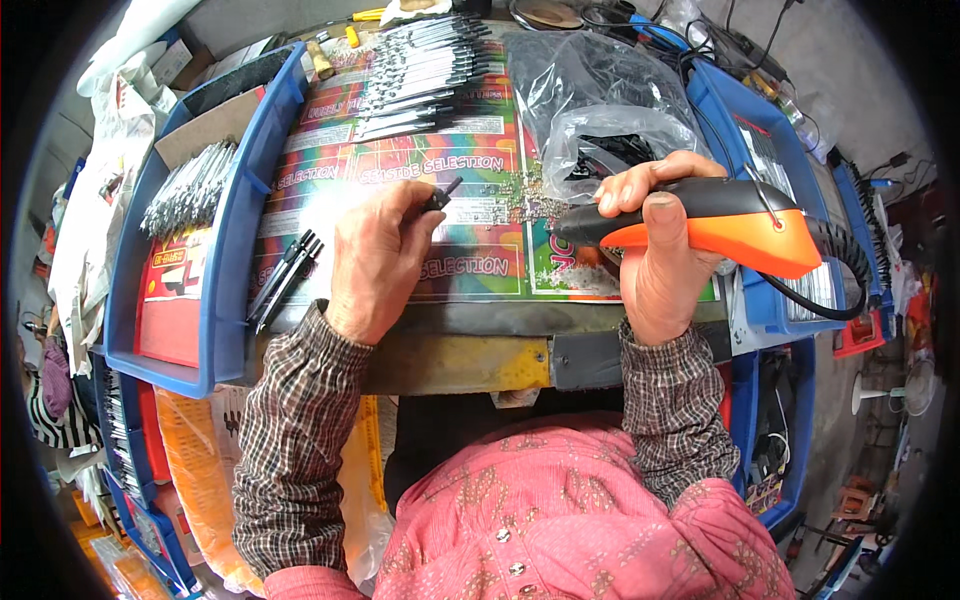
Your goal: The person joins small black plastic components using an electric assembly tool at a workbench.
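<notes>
My left hand (378, 255) is closed over the table, pinching a small black part (441, 197) between thumb and fingers; a thin dark stem sticks up from it. In my right hand (662, 245) is an orange-and-black power screwdriver (720, 232), its black nose pointing left toward the middle of the table. Tiny metallic pieces (530, 195) lie scattered between my hands. A few slim black pen-like pieces (288, 275) rest left of my left hand. Farther back, a row of slim black-and-silver pen-like pieces (425, 75) lies side by side.
A clear plastic bag (610, 95) with black parts stands behind my right hand. Blue bins flank the table: one on the left (205, 330) holds many slim pieces, one on the right (735, 110) holds more. A black cable (850, 290) trails from the screwdriver. The table's front edge (460, 362) is worn.
</notes>
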Motion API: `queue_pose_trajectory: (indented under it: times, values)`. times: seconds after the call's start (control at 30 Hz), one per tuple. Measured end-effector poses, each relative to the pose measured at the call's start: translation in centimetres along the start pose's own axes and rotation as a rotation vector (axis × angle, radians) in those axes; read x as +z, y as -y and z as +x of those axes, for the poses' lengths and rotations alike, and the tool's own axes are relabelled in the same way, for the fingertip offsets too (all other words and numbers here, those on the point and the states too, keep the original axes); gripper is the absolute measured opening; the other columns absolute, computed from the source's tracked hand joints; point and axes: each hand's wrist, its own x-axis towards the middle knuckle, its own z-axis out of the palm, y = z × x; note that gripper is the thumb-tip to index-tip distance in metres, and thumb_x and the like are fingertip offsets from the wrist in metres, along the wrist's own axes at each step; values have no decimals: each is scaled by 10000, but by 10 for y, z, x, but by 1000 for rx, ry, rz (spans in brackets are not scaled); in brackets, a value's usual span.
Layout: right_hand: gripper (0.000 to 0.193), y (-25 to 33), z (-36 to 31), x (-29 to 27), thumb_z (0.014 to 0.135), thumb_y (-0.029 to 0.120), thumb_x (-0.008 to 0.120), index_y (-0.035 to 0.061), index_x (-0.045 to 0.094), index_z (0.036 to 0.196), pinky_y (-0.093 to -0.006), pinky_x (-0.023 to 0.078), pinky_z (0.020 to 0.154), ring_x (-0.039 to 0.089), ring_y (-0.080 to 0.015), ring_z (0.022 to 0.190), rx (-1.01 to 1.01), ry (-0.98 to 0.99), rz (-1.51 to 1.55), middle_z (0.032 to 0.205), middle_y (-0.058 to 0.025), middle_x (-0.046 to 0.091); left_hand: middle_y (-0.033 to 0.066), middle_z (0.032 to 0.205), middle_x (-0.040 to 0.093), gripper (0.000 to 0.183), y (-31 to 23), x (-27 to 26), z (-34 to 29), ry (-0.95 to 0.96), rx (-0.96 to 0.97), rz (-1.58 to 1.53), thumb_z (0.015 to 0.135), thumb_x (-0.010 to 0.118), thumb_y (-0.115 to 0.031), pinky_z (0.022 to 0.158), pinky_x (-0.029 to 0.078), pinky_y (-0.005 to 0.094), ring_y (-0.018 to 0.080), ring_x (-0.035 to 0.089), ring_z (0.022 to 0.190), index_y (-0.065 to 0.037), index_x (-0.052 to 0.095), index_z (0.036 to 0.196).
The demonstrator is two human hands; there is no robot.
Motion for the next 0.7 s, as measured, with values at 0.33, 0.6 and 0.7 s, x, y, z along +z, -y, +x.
queue_pose_trajectory:
  times: [0.33,0.6,0.7]
  values:
    - [288,5,-2,2,774,89,641,32,430,961,-338,455,659,513,-168,637,-26,6,173,706,-72,505,76,765,573,183,-12,12,-24,126,46,-158,700,646,14,545,443,243,142,566,645,-15,605,876]
    - [318,12,0,-2,800,219,642,34,437,956,-346,449,636,508,-174,628,0,2,241,693,-73,499,106,765,542,194,-23,32,-23,210,319,13,651,651,13,564,463,345,288,568,667,-40,590,828]
    - [332,13,1,-5,803,249,636,32,437,955,-352,450,632,508,-178,615,6,13,254,687,-76,499,97,737,525,190,-22,39,-19,220,334,42,641,655,6,548,450,350,276,554,648,-48,572,804]
